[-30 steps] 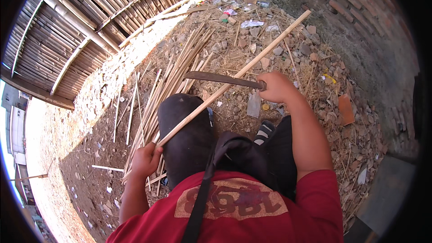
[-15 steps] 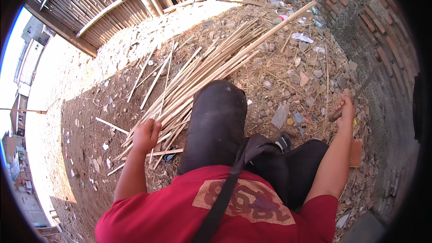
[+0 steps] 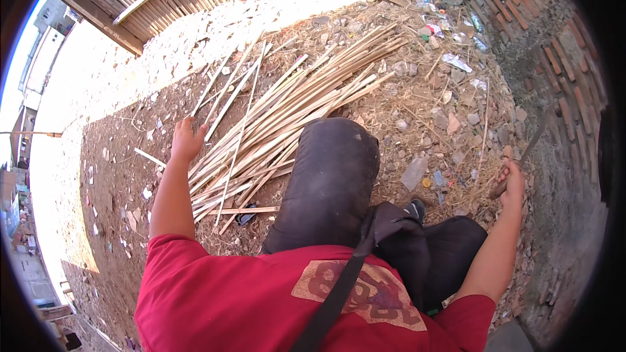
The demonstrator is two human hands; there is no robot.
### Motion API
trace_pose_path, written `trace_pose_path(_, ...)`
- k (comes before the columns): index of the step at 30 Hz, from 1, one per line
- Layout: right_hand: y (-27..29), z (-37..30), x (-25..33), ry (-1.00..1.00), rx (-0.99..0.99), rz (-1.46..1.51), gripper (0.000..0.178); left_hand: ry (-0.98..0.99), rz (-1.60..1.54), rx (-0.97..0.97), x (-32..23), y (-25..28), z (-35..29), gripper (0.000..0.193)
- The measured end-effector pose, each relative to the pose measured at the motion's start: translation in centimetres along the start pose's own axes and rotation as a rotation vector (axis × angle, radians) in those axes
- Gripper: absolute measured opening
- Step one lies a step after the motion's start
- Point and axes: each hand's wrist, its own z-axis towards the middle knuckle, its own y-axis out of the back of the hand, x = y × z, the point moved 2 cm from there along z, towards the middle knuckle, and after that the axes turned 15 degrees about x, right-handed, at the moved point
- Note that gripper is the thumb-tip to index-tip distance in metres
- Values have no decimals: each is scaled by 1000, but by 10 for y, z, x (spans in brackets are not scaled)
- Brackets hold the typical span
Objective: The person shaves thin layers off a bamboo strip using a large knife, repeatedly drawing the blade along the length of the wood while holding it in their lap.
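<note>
Right grip (image 3: 513,181) clasps a knife (image 3: 536,138); left grip (image 3: 187,143) is spread wide. Sticks (image 3: 290,114) beside it seem light, stiff, best held mid-length.

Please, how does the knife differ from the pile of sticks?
The knife is dark; the sticks are pale. The knife is single and held in the right hand; the sticks are many, lying in a pile on the ground. The knife curves; the sticks look mostly straight. Both are long and thin.
</note>
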Motion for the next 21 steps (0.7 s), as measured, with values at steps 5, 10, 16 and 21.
trace_pose_path(5, 23, -14, -12, 42, -37, -433, 17, -1, -261, 496, -10, -127, 16, 53)
trace_pose_path(10, 48, -34, -62, -183, -9, -555, 20, 67, -247, 819, -10, -243, -8, 62)
trace_pose_path(16, 44, -45, -63, -255, -25, -555, 19, 326, -29, 727, -7, -235, -24, 72)
trace_pose_path(21, 34, -37, -58, -248, -48, -535, 15, 402, 124, 428, -9, -206, -11, 73)
